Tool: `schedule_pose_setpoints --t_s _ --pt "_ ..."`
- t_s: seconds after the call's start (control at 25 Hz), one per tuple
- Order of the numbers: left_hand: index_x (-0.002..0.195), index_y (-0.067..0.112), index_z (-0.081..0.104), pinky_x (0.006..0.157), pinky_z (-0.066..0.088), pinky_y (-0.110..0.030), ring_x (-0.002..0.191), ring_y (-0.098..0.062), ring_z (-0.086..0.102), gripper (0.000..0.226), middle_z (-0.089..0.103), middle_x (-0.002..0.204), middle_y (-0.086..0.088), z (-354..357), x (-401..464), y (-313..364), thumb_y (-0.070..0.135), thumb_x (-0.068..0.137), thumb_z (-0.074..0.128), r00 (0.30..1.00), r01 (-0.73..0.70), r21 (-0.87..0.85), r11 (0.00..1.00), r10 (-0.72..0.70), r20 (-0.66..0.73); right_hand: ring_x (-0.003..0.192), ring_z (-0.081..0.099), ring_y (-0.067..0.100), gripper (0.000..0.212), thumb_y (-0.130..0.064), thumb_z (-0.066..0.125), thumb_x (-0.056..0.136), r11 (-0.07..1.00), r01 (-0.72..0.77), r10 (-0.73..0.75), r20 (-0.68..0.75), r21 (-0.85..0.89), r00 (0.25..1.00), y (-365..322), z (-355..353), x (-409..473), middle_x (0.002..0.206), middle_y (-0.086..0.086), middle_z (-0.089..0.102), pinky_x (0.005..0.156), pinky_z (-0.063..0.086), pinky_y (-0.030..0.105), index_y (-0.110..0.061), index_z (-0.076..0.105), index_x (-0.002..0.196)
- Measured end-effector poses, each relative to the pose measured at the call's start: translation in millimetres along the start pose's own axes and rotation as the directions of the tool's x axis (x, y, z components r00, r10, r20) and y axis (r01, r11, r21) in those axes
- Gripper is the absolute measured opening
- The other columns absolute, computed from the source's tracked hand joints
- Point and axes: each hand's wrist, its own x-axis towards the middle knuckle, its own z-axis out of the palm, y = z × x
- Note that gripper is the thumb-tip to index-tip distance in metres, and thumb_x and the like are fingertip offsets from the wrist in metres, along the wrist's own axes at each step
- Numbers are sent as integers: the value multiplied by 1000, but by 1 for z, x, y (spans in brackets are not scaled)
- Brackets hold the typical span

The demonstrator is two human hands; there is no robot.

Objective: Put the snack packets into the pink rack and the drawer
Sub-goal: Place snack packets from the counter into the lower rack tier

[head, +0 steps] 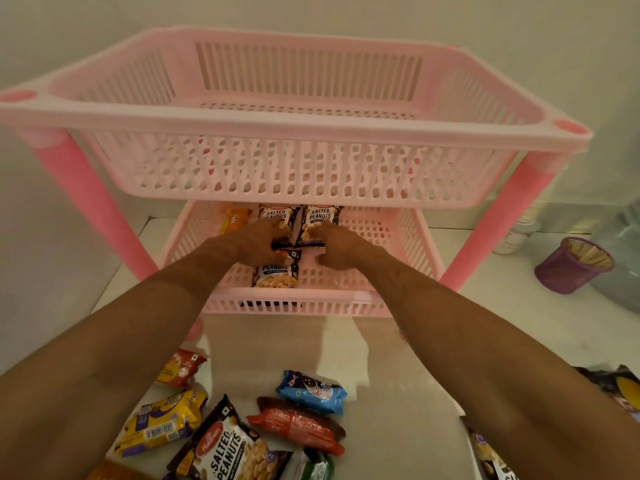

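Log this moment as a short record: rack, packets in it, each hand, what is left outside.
rack: pink rack, two tiers seen; top tier looks bare
lower tier: three salted peanut packets, one orange packet
left hand: fingers curled on a rear peanut packet
right hand: fingers on the rear right peanut packet
outside: loose packets in front of rack
drawer: not in view

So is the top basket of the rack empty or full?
Empty: through the top basket only its bare slatted floor shows. The packets lie on the lower shelf.
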Motion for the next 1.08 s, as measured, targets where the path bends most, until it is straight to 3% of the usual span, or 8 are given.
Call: schedule_pose_setpoints --t_s 0.08,0.2,0.36,0.48,0.6,0.76,0.88,1.08 --pt "151 32 22 118 -2 -49 149 -30 -5 80 -1 163 -3 3 -6 5 64 85 54 999 32 -21 999 -33 -33 146 22 24 69 -21 62 92 999 -9 10 -27 32 1000 -5 -6 -8 159 7 25 116 23 36 -16 28 152" --pt "153 30 20 120 8 -50 149 -29 0 81 -2 163 -4 0 -20 15 62 86 54 989 16 -151 988 -37 -140 143 29 24 65 -20 59 93 987 -18 42 -146 160 988 -13 -12 -32 157 6 32 113 27 37 -18 30 151" --pt "150 31 30 119 10 -50 148 -26 10 70 17 161 0 3 -52 44 59 89 52 949 -70 -304 950 -31 -313 129 46 25 44 -24 56 95 963 54 56 -392 265 918 -13 -10 -91 142 4 51 103 38 37 -20 50 138" --pt "148 28 35 119 15 -42 148 -19 13 67 19 161 2 20 -82 77 60 90 47 939 -92 -268 959 -6 -345 128 49 20 41 -29 57 95 943 87 85 -483 322 871 -3 0 -143 139 1 56 105 37 34 -21 54 135" --pt "147 25 39 115 24 -42 146 -22 21 63 24 159 -1 39 -108 105 57 92 44 903 -128 -179 975 40 -428 123 54 16 36 -28 59 95 908 136 132 -578 397 805 12 15 -198 131 -1 62 104 38 27 -17 60 129" --pt "144 22 44 115 20 -50 143 -28 28 53 34 155 -6 63 -124 124 48 97 38 856 -96 -25 995 70 -512 116 57 14 32 -31 60 94 876 76 265 -606 476 750 50 37 -263 125 -3 65 100 41 27 -18 64 123" --pt "149 21 34 117 1 -52 146 -31 20 58 29 157 -8 79 -125 134 48 98 35 835 -14 33 999 30 -549 111 57 15 28 -29 62 93 845 -24 407 -613 535 677 88 52 -306 121 -2 66 95 43 28 -18 65 119" --pt "152 18 24 115 -13 -47 146 -34 15 76 26 158 -12 91 -122 135 64 92 31 819 5 80 997 42 -573 98 62 17 29 -28 62 93 649 -158 705 -509 745 494 163 73 -372 105 1 67 79 42 25 -18 59 120"
